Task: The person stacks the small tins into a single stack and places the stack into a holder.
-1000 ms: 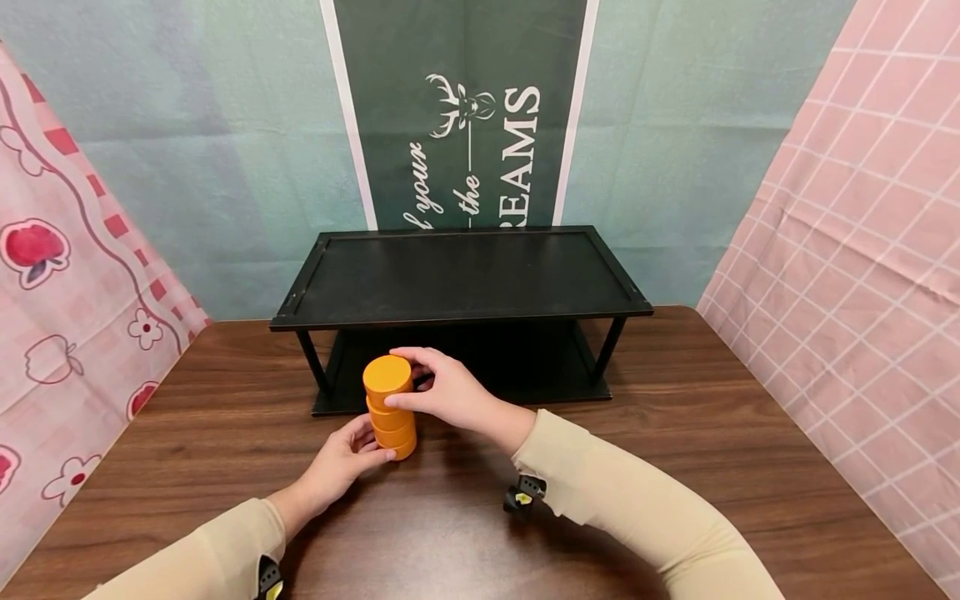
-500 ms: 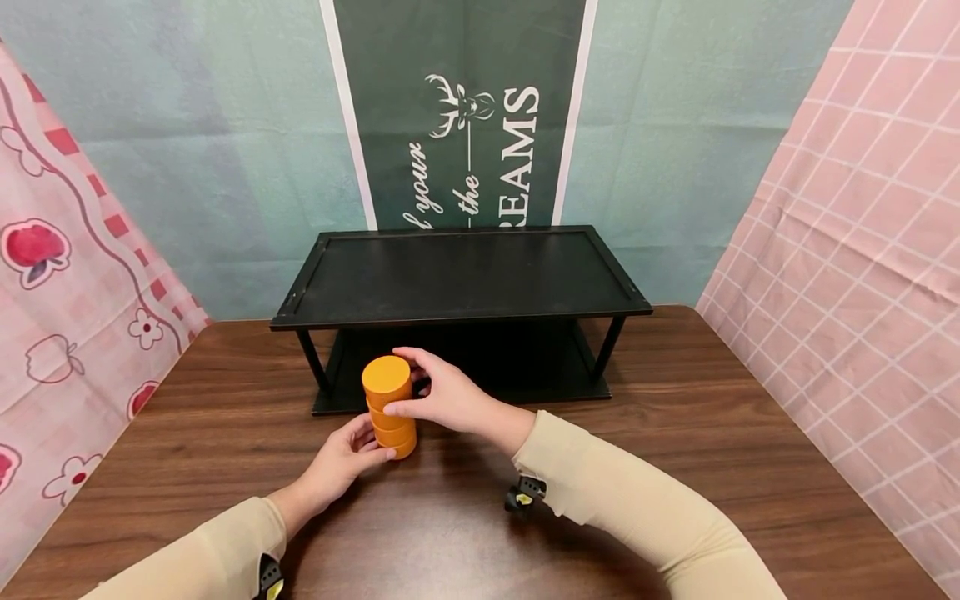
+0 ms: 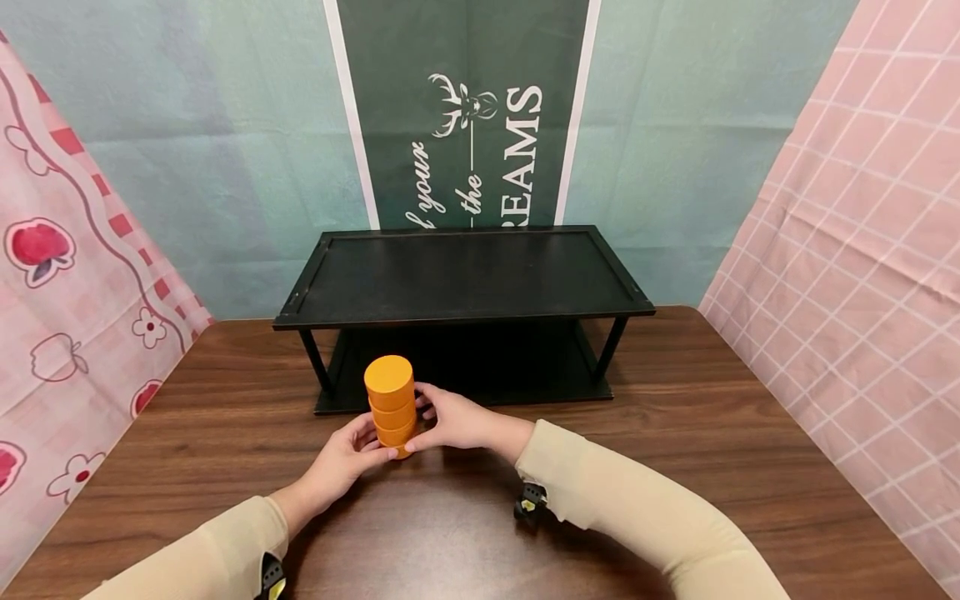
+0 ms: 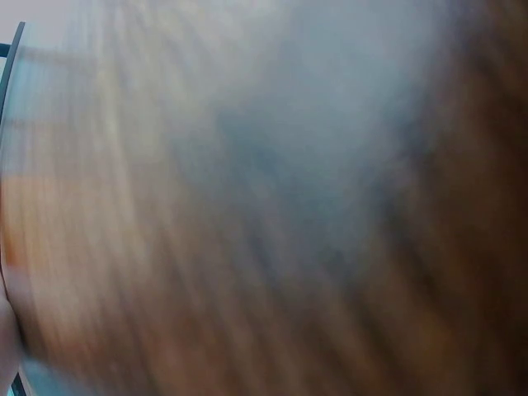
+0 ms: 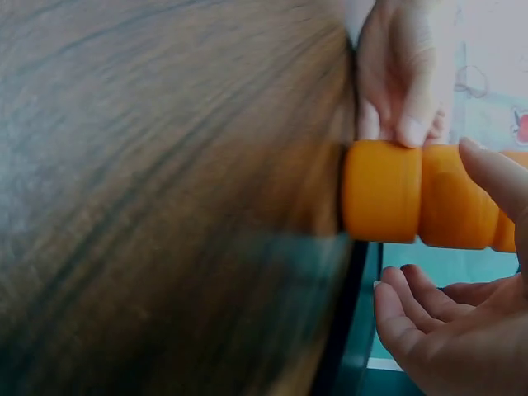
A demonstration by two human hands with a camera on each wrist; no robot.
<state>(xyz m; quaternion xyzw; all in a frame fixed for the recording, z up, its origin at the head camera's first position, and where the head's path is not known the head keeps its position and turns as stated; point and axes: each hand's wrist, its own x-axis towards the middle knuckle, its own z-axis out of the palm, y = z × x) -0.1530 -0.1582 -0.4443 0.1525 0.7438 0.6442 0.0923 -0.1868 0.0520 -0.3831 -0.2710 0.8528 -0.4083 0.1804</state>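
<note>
Several orange cylindrical blocks (image 3: 391, 417) form an upright stack on the wooden table. The pieces sit slightly off-centre from one another. My left hand (image 3: 337, 465) holds the lowest block (image 5: 381, 191) from the left, with its thumb on the near side. On the right side of the stack, my right hand (image 3: 461, 421) is low down, fingers spread around it. In the right wrist view, the right thumb overlaps a block higher up, while the other fingers (image 5: 412, 301) stand apart from the stack. The left wrist view is mostly blurred tabletop.
A black two-tier rack (image 3: 465, 279) stands right behind the stack, its lower shelf (image 3: 487, 367) close to the right fingers. Wooden tabletop (image 3: 637, 467) surrounds the hands. Patterned cloths hang at the back and both sides.
My right hand has let go of the top block and lowered along the stack's right side. The left hand keeps its place at the bottom, and the stack still stands.
</note>
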